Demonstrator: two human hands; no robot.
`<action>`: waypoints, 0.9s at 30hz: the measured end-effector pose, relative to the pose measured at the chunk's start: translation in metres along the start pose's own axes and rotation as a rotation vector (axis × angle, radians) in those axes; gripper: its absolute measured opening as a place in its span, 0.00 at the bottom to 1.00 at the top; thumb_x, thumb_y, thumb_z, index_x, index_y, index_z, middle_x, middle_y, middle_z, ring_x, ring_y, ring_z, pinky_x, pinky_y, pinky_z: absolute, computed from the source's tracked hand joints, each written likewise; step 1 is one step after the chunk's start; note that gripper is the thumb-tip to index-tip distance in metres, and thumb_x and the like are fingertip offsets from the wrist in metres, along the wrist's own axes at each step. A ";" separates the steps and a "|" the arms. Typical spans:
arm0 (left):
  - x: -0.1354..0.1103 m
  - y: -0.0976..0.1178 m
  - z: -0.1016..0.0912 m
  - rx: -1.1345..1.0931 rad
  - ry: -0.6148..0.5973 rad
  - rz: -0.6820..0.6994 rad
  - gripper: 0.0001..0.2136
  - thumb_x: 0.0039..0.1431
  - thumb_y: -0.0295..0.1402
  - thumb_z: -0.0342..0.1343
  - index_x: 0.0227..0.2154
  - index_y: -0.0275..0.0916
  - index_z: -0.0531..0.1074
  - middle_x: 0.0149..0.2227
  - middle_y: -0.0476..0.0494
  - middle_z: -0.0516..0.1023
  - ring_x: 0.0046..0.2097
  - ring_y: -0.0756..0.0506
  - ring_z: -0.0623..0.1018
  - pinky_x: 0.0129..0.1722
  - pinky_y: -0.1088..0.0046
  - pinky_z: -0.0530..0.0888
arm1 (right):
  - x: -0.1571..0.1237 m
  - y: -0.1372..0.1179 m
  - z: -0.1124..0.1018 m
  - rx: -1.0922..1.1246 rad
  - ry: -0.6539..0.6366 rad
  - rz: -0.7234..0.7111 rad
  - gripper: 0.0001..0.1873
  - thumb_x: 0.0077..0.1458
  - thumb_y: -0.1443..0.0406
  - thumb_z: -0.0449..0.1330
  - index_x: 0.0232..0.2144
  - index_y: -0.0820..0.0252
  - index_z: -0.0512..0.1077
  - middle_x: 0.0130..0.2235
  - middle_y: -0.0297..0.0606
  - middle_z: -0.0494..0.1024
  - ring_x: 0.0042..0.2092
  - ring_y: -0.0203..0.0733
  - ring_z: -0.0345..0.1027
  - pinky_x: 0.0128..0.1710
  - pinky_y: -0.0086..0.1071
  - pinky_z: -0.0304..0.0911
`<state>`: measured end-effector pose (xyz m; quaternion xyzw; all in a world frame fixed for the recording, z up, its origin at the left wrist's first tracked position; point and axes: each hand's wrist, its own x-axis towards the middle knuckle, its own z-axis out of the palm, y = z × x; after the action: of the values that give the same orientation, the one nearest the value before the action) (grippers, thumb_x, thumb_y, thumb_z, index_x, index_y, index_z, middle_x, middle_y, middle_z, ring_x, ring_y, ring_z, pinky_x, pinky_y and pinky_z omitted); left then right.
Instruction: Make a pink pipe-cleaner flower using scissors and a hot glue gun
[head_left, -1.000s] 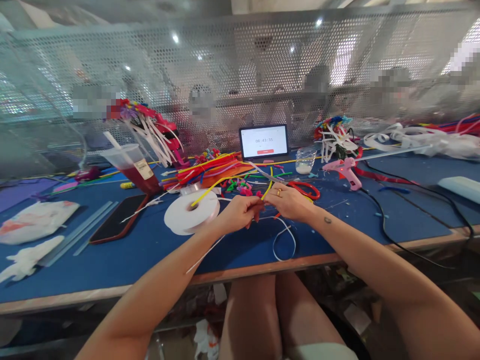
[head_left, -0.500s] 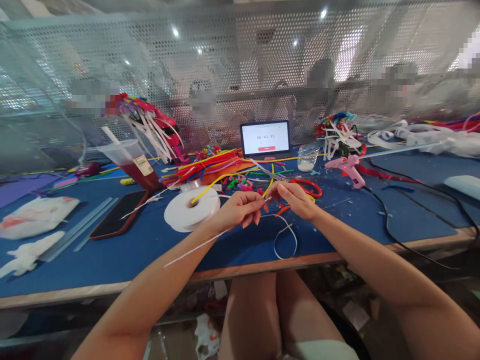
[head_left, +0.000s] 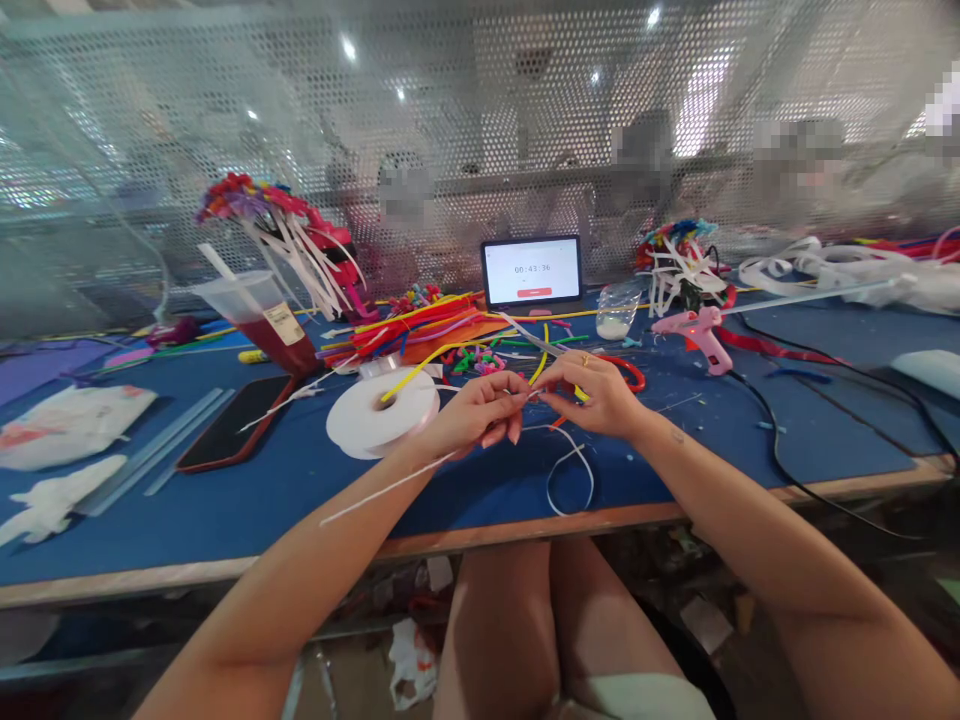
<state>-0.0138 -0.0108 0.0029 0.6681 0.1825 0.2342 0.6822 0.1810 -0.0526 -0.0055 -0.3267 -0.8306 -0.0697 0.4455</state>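
My left hand is closed around a thin white pipe cleaner, whose long tail runs back over my left forearm. Right beside it, my right hand pinches the pipe cleaner's other end, fingertips nearly meeting the left ones. What exactly lies between the fingertips is too small to make out. A white ribbon spool stands left of my hands, with a yellow pipe cleaner stuck in its hole. Loose white ribbon curls on the table below my right hand. Red-handled scissors lie just behind that hand.
A pink glue gun with a black cord lies to the right. A tablet timer stands at the back. Leftward are a drink cup, a phone and bundled pipe cleaners. The table's front edge crosses before my knees.
My right hand has turned, its fingers now pinching at the left fingertips. The left hand stays nearly in place, still holding the white pipe cleaner.
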 end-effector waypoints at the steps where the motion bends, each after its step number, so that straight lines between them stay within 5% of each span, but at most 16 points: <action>1: 0.000 0.000 0.000 -0.010 -0.010 -0.001 0.10 0.55 0.36 0.56 0.33 0.36 0.63 0.16 0.53 0.73 0.10 0.60 0.57 0.10 0.86 0.48 | 0.000 0.001 -0.001 -0.023 -0.005 -0.034 0.04 0.55 0.67 0.57 0.35 0.59 0.71 0.28 0.34 0.72 0.32 0.35 0.64 0.35 0.32 0.63; 6: 0.000 0.000 -0.001 -0.036 -0.032 -0.028 0.09 0.54 0.35 0.56 0.31 0.35 0.64 0.16 0.52 0.73 0.10 0.60 0.57 0.10 0.86 0.48 | -0.001 0.004 -0.005 -0.100 -0.038 -0.163 0.05 0.57 0.69 0.56 0.36 0.57 0.70 0.32 0.35 0.75 0.35 0.36 0.67 0.38 0.33 0.64; 14: 0.001 0.001 -0.003 0.028 0.076 -0.076 0.10 0.49 0.35 0.59 0.27 0.33 0.67 0.14 0.51 0.72 0.10 0.60 0.58 0.10 0.85 0.48 | 0.001 0.004 -0.008 -0.095 -0.098 -0.158 0.06 0.57 0.68 0.55 0.36 0.56 0.71 0.32 0.35 0.76 0.35 0.36 0.68 0.39 0.34 0.64; 23: 0.001 -0.002 0.000 0.127 0.147 -0.007 0.10 0.50 0.35 0.60 0.29 0.32 0.69 0.15 0.51 0.73 0.11 0.60 0.60 0.11 0.85 0.52 | 0.000 -0.004 0.003 0.041 -0.013 0.127 0.04 0.52 0.68 0.57 0.26 0.58 0.71 0.25 0.32 0.73 0.28 0.34 0.63 0.31 0.30 0.60; 27: 0.000 -0.001 0.000 0.141 0.160 -0.012 0.09 0.50 0.34 0.59 0.28 0.32 0.69 0.15 0.51 0.73 0.11 0.60 0.59 0.11 0.85 0.52 | 0.002 -0.006 -0.003 0.145 -0.037 0.246 0.10 0.57 0.66 0.52 0.28 0.59 0.73 0.26 0.35 0.74 0.30 0.34 0.65 0.32 0.30 0.60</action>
<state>-0.0139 -0.0105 0.0020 0.6926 0.2563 0.2694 0.6181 0.1788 -0.0571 -0.0008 -0.3942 -0.7951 0.0516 0.4579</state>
